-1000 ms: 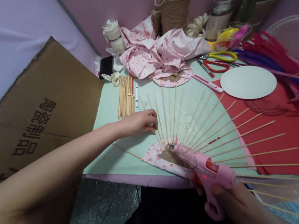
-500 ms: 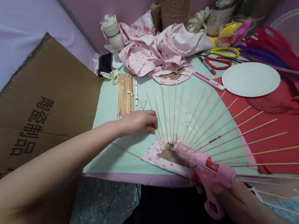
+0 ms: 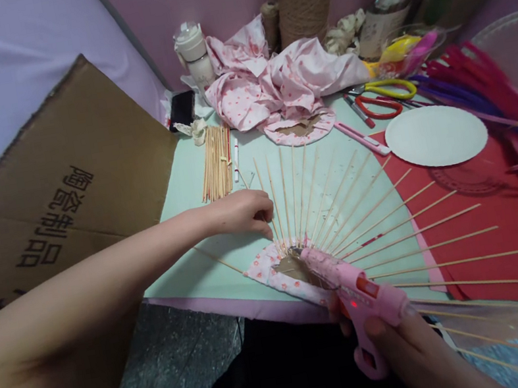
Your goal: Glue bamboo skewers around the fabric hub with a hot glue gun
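Observation:
My left hand (image 3: pixel 245 212) is closed in a pinch on a thin wooden stick, close to its lower end. That end meets a cardboard piece edged in pink flowered fabric (image 3: pixel 263 268). From the same piece, several wooden sticks (image 3: pixel 299 190) spread outward like a fan. In my right hand (image 3: pixel 416 343) is a pink hot glue gun (image 3: pixel 340 270), its small red light lit. The gun's metal nozzle points at the fabric rim, just right of my left fingertips. The gun's body hides part of the cardboard piece.
A bundle of sticks (image 3: pixel 216 164) lies beyond my left hand, beside a white pen (image 3: pixel 236 160). Crumpled pink fabric (image 3: pixel 286 79) fills the back. Scissors (image 3: pixel 379 107), a pink cutter (image 3: pixel 360 137) and a white plate (image 3: pixel 436 136) lie rightward. A cardboard box (image 3: pixel 68 194) stands left.
My left fingers have shifted slightly down along the stick, closer to the fabric rim. The glue gun stays almost in the same place.

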`<state>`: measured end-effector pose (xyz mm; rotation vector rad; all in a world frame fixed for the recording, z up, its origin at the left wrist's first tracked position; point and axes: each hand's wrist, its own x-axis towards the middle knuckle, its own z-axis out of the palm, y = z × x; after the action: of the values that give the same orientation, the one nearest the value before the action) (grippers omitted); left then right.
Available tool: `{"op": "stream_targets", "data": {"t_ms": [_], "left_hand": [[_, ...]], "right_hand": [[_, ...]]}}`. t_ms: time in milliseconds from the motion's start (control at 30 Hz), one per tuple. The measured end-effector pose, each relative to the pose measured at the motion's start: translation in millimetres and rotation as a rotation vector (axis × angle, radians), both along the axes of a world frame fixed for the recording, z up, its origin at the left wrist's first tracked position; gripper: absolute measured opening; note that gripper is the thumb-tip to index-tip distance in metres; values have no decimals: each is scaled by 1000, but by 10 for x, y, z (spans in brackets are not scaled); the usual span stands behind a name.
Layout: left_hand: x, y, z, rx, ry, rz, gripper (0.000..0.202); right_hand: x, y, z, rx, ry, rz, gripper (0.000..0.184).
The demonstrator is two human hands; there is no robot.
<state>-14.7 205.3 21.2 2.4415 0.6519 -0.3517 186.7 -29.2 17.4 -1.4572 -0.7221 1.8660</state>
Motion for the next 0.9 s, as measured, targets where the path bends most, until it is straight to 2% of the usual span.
{"op": "stream_targets", "data": {"t_ms": [167, 467, 700, 900], "left_hand": [[45, -76, 23, 60, 41, 54, 29], [71, -137, 27, 173, 113, 62, 33], [111, -162, 45, 175, 161, 88, 32], [101, -139, -3, 165, 156, 81, 33]], "right_hand": [[-4, -14, -7, 1, 14, -2, 33], [-18, 15, 55, -26, 16, -20, 31], [-13, 1, -7, 21, 34, -3, 28], [-13, -7, -3, 28, 35, -15, 28]]}}
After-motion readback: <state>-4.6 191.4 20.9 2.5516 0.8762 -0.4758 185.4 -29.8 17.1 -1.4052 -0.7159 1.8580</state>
